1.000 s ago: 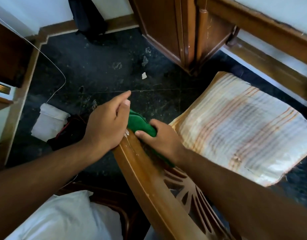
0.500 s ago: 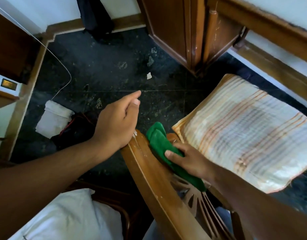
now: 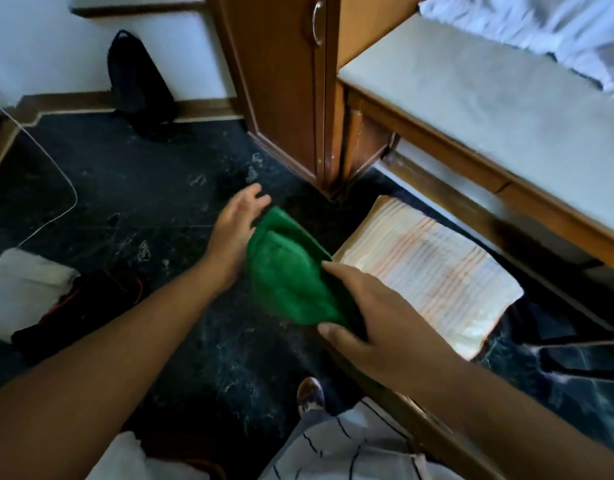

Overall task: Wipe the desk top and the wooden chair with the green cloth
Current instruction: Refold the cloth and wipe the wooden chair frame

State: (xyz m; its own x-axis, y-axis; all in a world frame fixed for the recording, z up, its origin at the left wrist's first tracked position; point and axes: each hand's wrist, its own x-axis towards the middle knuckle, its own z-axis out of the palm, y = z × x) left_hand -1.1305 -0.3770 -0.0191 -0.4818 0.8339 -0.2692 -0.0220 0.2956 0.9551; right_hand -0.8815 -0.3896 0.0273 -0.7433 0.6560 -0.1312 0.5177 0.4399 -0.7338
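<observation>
The green cloth (image 3: pixel 290 275) is folded and lifted off the chair, held in mid-air between my hands. My right hand (image 3: pixel 371 317) grips its near lower edge. My left hand (image 3: pixel 234 223) is spread flat against the cloth's far left side, fingers apart. The wooden chair shows only as a strip of its back rail (image 3: pixel 433 434) under my right forearm, with its striped seat cushion (image 3: pixel 426 268) beyond. The desk top (image 3: pixel 489 98), pale with a wooden edge, runs along the upper right.
A wooden cabinet (image 3: pixel 281 81) stands on the dark floor ahead. A black bag (image 3: pixel 136 81) leans on the wall. White cloth (image 3: pixel 25 289), a dark item with red wire (image 3: pixel 91 299) and a thin cable (image 3: pixel 66 181) lie left. My foot (image 3: pixel 310 393) is below.
Both hands lifted off the chair's back rail. The cloth rose from the rail into the air, and my left hand moved from the rail to the cloth. The view tilted up toward the desk.
</observation>
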